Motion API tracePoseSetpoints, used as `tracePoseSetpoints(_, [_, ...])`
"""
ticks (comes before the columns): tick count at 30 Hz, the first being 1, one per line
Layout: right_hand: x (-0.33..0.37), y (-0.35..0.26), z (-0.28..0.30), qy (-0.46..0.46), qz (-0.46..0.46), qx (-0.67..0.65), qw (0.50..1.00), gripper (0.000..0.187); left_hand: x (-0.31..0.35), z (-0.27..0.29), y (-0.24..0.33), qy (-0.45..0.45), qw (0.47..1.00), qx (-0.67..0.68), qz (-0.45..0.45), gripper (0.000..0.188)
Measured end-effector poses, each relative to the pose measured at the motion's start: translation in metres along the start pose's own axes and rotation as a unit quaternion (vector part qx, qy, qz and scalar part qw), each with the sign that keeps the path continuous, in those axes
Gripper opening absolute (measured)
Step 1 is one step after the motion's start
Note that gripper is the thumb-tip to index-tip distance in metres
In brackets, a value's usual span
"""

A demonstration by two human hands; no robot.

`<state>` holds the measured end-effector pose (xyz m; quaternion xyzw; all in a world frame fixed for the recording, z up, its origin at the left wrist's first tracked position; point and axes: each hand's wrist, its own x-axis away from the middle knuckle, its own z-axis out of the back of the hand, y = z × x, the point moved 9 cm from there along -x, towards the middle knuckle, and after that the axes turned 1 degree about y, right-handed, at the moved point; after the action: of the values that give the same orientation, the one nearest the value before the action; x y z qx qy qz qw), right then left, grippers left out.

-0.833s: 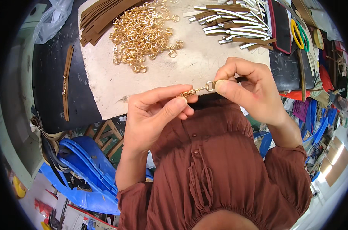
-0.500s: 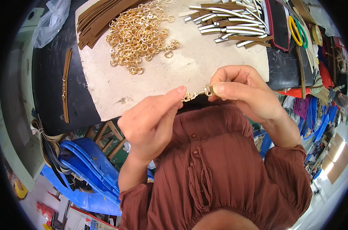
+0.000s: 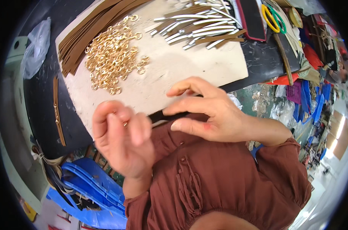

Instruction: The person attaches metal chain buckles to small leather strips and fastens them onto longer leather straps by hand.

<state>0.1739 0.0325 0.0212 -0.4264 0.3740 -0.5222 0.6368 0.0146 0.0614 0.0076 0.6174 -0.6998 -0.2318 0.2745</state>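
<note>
1. I see both hands at the near edge of the pale board (image 3: 155, 86) on the bench (image 3: 40, 111); the bare board ahead is open room.
2. I count 1 heap of gold rings (image 3: 112, 61), 1 stack of brown straps (image 3: 93, 30), 1 spread of metal-tipped strips (image 3: 197, 27).
3. My left hand (image 3: 122, 140) is curled narrow, pinching a small gold piece (image 3: 125, 124). My right hand (image 3: 206, 111) is half-open, fingertips on a dark strip (image 3: 170, 115).

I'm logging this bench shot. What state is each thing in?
left hand: raised, fingers curled, small gold piece glimpsed in its grip
right hand: palm down at the board edge
gold rings: loose heap
brown strips: stacked
board: flat on table
</note>
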Motion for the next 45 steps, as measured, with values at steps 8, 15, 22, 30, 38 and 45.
tracePoseSetpoints(8, [-0.019, 0.034, 0.098, 0.118, 0.136, 0.433, 0.883, 0.023, 0.015, 0.009, 0.011, -0.012, 0.972, -0.216, 0.096, 0.018])
tracePoseSetpoints(15, [-0.033, 0.019, 0.089, 0.106, 0.15, 0.401, 0.897, 0.02, 0.013, -0.001, -0.019, -0.043, 0.959, -0.219, 0.176, 0.016])
tracePoseSetpoints(22, [-0.031, -0.025, 0.041, 0.067, 0.167, 0.172, 0.969, 0.026, 0.001, -0.008, -0.046, -0.018, 0.949, -0.26, 0.176, 0.018])
tracePoseSetpoints(30, [-0.002, -0.057, 0.008, 0.061, 0.399, 0.267, 0.875, 0.028, 0.001, -0.009, -0.026, -0.026, 0.946, -0.307, 0.099, 0.013])
tracePoseSetpoints(38, [-0.013, -0.048, 0.007, 0.066, 0.317, 0.21, 0.922, 0.024, 0.006, -0.003, -0.017, 0.0, 0.939, -0.336, 0.081, 0.008])
tracePoseSetpoints(45, [-0.018, -0.065, -0.002, -0.025, 0.26, 0.277, 0.925, 0.031, 0.014, -0.035, 0.01, -0.089, 0.776, -0.604, -0.157, 0.014])
